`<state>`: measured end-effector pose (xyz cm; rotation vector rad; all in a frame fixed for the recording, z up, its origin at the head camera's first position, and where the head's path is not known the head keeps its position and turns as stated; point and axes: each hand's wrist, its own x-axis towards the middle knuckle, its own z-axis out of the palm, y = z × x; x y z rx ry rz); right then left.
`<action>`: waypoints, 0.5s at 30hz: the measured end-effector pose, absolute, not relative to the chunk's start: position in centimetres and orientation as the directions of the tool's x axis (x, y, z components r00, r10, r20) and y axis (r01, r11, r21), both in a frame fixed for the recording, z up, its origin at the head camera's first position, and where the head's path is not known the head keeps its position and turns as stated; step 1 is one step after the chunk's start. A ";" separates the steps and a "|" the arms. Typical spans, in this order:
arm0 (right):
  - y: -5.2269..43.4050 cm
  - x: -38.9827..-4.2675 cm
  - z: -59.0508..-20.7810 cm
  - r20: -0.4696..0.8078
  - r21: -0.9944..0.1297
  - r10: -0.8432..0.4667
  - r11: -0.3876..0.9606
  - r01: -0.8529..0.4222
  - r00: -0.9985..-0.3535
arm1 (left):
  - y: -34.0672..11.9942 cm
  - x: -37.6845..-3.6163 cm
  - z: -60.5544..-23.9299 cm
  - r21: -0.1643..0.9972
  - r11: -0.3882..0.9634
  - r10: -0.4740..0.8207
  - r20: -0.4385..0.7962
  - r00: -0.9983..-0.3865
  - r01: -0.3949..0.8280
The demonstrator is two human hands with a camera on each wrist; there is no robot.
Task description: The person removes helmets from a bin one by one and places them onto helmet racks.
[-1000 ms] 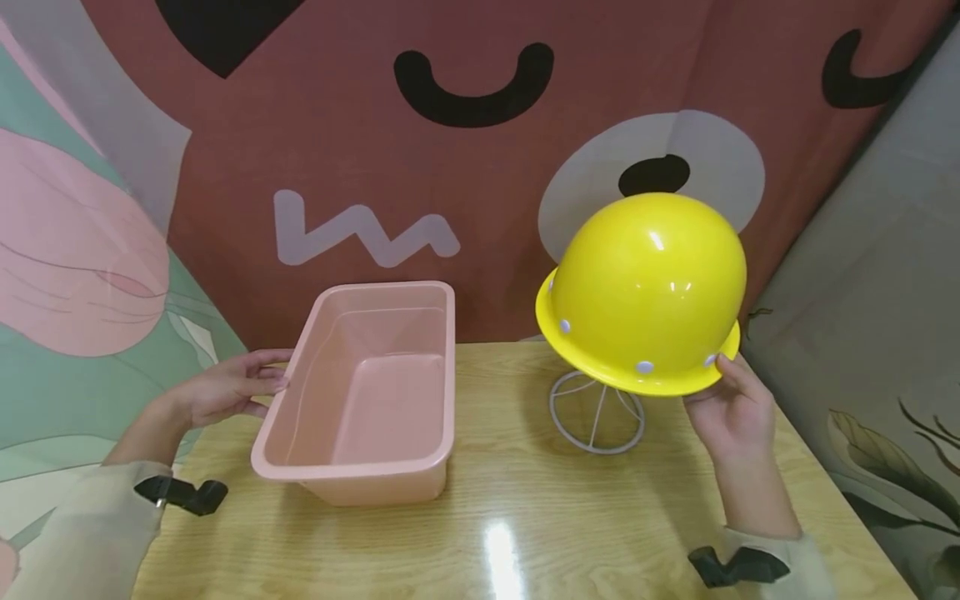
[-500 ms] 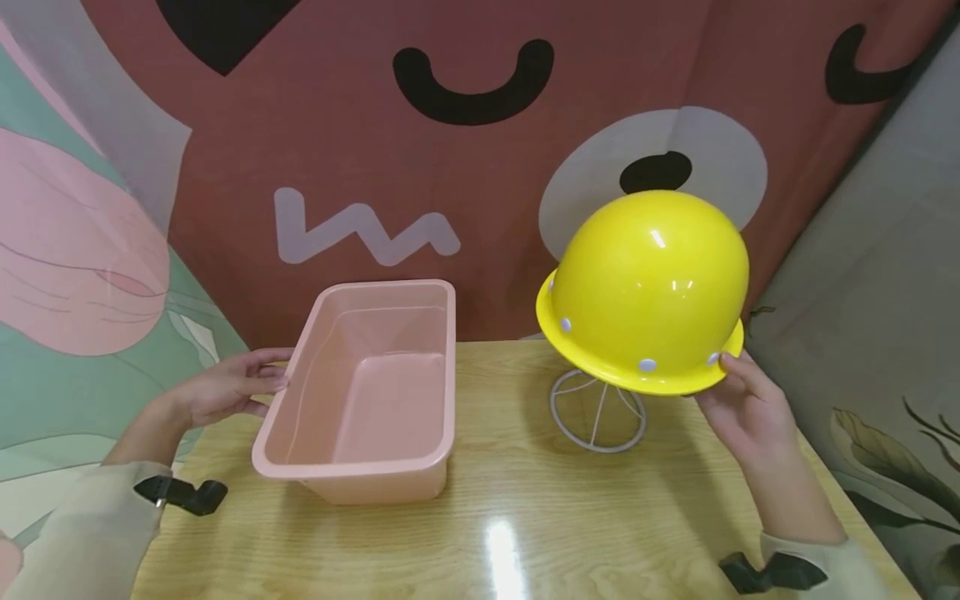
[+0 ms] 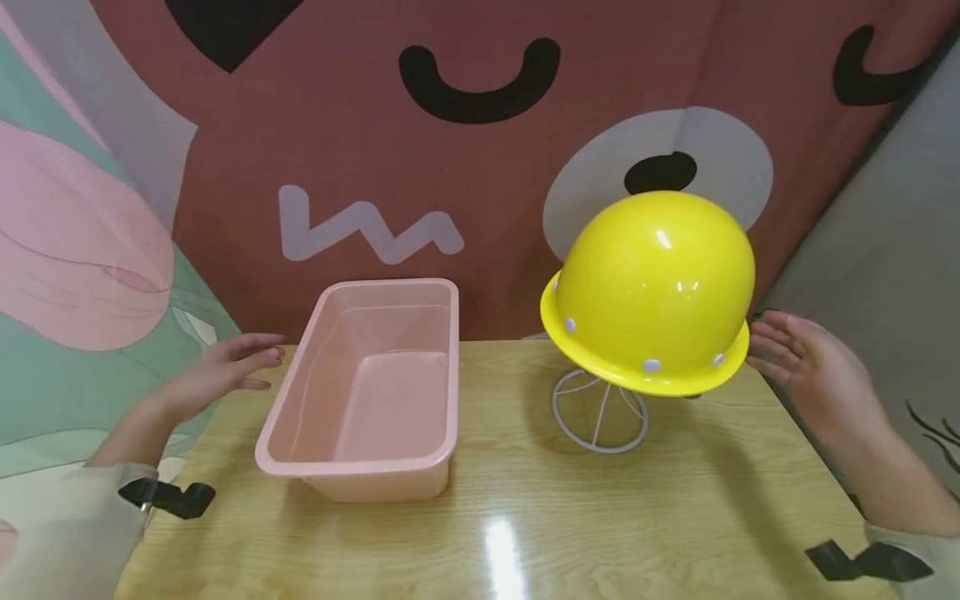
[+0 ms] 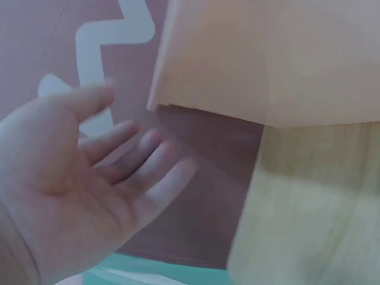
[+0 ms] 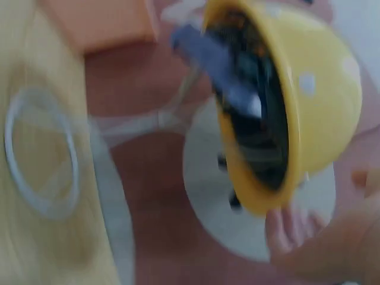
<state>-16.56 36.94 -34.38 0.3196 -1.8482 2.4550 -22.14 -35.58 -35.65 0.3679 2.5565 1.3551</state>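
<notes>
Two hands, both open, ours. Left hand flat, just beside pink tub, not touching. Yellow helmet tilted on wire stand, mid-desk. Right hand near brim, apart. We judge: grip brim both sides, lift straight off stand.

A glossy yellow helmet with white rivets tops a white wire stand, beside a plain pink tub on the pale wood-grain table.

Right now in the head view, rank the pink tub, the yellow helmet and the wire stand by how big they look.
1. pink tub and yellow helmet: alike, too close to rank.
2. wire stand: plainly smallest, partly hidden under the helmet.
</notes>
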 end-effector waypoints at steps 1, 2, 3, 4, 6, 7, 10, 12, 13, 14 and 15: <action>37.4 -16.9 -33.8 0.223 -0.966 -0.080 -0.152 -0.210 -0.971 | -35.4 -22.3 -35.3 0.813 0.568 0.294 -0.054 -0.954 0.129; 37.7 -17.3 -33.3 0.255 -0.967 -0.080 0.000 -0.256 -0.964 | -35.2 -22.4 -34.9 0.791 0.595 0.266 -0.029 -0.964 0.140; 38.2 -17.6 -32.8 0.277 -0.943 -0.077 0.171 -0.287 -0.958 | -35.0 -22.6 -34.6 0.758 0.630 0.245 0.007 -0.969 0.165; 38.6 -18.0 -32.2 0.290 -0.892 -0.076 0.341 -0.298 -0.954 | -34.7 -22.8 -34.2 0.726 0.663 0.225 0.040 -0.974 0.183; 39.6 -18.8 -31.3 0.274 -0.758 -0.075 0.597 -0.263 -0.959 | -34.1 -23.2 -33.3 0.665 0.717 0.200 0.088 -0.976 0.207; 40.0 -19.2 -30.8 0.249 -0.699 -0.075 0.676 -0.233 -0.966 | -33.8 -23.5 -32.8 0.640 0.736 0.196 0.110 -0.974 0.220; 41.0 -20.4 -29.6 0.172 -0.584 -0.093 0.792 -0.177 -0.981 | -33.4 -24.4 -31.3 0.566 0.786 0.193 0.157 -0.968 0.249; 41.4 -21.2 -28.8 0.158 -0.512 -0.114 0.840 -0.180 -0.981 | -33.7 -24.9 -30.6 0.527 0.811 0.194 0.167 -0.967 0.254; 41.5 -21.6 -28.3 0.156 -0.479 -0.129 0.857 -0.189 -0.979 | -33.9 -25.1 -30.4 0.506 0.823 0.196 0.171 -0.965 0.257; 41.6 -22.1 -28.0 0.163 -0.445 -0.144 0.872 -0.203 -0.976 | -34.2 -25.2 -30.2 0.487 0.834 0.202 0.172 -0.964 0.261; 41.7 -22.4 -27.7 0.172 -0.412 -0.152 0.886 -0.211 -0.973 | -34.6 -25.3 -30.1 0.469 0.843 0.206 0.171 -0.963 0.263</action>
